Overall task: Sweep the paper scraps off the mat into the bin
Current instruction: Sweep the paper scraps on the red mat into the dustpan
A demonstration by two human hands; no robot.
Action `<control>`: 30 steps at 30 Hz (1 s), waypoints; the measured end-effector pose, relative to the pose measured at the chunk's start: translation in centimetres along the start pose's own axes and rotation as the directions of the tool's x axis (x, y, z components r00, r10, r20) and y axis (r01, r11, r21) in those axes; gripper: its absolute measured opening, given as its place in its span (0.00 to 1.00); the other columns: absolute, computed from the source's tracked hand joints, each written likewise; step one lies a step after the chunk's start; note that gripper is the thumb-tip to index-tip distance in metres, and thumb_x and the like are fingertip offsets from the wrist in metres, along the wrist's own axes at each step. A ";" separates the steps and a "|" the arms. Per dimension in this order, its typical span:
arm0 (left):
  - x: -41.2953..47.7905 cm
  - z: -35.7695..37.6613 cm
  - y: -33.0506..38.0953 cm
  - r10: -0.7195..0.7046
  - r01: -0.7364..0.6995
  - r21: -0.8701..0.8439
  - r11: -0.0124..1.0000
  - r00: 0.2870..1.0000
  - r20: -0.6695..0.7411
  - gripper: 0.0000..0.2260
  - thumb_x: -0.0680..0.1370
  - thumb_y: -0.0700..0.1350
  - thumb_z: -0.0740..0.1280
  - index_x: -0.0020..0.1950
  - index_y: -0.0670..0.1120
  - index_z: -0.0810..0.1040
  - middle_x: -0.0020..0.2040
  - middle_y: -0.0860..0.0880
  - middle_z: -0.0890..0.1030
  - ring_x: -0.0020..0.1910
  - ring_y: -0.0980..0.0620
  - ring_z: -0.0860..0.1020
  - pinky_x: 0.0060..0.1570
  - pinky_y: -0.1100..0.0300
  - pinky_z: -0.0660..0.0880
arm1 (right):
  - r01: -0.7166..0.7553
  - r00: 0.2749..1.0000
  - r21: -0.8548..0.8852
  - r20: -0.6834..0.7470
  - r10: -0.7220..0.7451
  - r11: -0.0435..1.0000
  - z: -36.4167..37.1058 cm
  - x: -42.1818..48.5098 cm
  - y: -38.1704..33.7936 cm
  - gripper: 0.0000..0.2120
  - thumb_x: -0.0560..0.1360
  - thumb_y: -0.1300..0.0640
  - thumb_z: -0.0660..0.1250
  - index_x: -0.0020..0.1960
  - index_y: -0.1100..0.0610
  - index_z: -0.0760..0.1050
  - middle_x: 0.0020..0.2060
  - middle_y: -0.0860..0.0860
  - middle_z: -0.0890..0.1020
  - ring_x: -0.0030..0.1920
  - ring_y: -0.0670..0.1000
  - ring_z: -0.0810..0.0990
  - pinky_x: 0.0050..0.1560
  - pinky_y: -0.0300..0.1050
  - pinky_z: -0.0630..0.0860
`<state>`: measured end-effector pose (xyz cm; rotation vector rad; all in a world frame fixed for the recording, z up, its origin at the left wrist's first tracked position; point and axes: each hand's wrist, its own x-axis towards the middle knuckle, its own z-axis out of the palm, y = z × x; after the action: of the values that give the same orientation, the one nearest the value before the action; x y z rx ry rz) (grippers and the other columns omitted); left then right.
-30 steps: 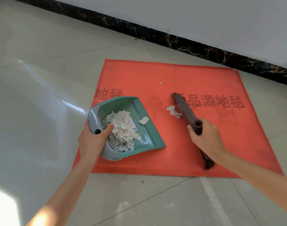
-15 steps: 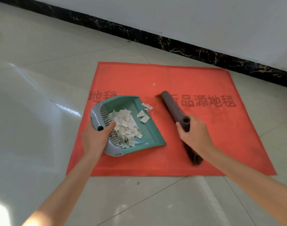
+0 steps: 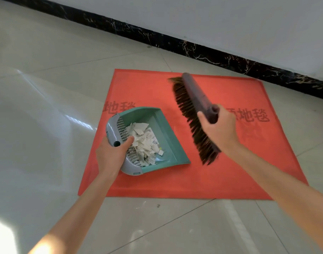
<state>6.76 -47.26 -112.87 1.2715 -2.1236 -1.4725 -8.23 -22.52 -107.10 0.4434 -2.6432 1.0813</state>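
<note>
A red mat point(image 3: 221, 173) with dark printed characters lies on the tiled floor. On its left part rests a teal dustpan point(image 3: 168, 140) with a grey back rim, and a heap of white paper scraps point(image 3: 144, 142) fills its rear. My left hand point(image 3: 111, 154) grips the grey rim, thumb inside the pan. My right hand point(image 3: 219, 129) holds a dark brush head point(image 3: 195, 99) lifted above the mat and tilted, its brown bristles turned toward the dustpan. I see no loose scraps on the mat, and no bin is in view.
A white wall with a black marble skirting point(image 3: 212, 54) runs behind the mat. Glossy pale floor tiles point(image 3: 47, 107) surround it, with a small dark speck point(image 3: 158, 205) on the floor just in front of the mat's near edge.
The brush swept the loose scraps left into the dustpan, then rose off the mat and tilted, bristles now showing. The scraps have settled toward the pan's rear. My left hand keeps its hold.
</note>
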 end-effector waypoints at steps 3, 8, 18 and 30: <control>0.1 0.0 -0.1 -0.006 0.006 -0.019 1.000 1.000 0.008 0.15 0.68 0.56 0.78 0.47 0.49 0.80 0.40 0.54 0.83 0.38 0.57 0.82 0.34 0.62 0.76 | -0.010 0.998 -0.173 0.058 0.020 0.985 0.2 4.2 3.2 0.13 0.75 0.52 0.68 0.51 0.62 0.75 0.39 0.55 0.79 0.38 0.55 0.76 0.37 0.42 0.64; 0.1 0.1 -0.1 0.015 -0.015 0.004 1.000 0.999 -0.036 0.14 0.68 0.55 0.78 0.44 0.49 0.79 0.38 0.55 0.82 0.36 0.59 0.81 0.32 0.64 0.75 | 0.041 0.978 -0.431 0.204 0.052 0.901 1.8 8.0 5.6 0.17 0.77 0.53 0.65 0.57 0.66 0.73 0.48 0.63 0.79 0.48 0.64 0.78 0.41 0.51 0.71; 4.6 0.5 2.0 -0.001 0.009 0.053 0.999 0.989 -0.149 0.17 0.70 0.55 0.75 0.35 0.46 0.72 0.31 0.53 0.75 0.31 0.59 0.73 0.28 0.64 0.64 | 0.031 0.928 -0.131 0.373 0.020 0.991 5.6 7.0 2.3 0.18 0.75 0.51 0.69 0.60 0.60 0.76 0.50 0.59 0.82 0.52 0.58 0.79 0.46 0.44 0.72; 5.1 0.9 1.0 -0.044 0.050 0.039 0.998 0.988 -0.148 0.26 0.68 0.61 0.74 0.52 0.41 0.75 0.45 0.48 0.80 0.43 0.47 0.78 0.40 0.57 0.72 | 0.091 0.990 -0.059 0.113 -0.084 0.994 2.2 7.6 1.5 0.15 0.74 0.50 0.70 0.53 0.61 0.77 0.40 0.49 0.78 0.39 0.49 0.75 0.38 0.27 0.64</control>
<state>2.74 -50.52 -113.70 1.4087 -2.0523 -1.3139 -16.05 -24.44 -106.95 0.6158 -2.7161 0.9697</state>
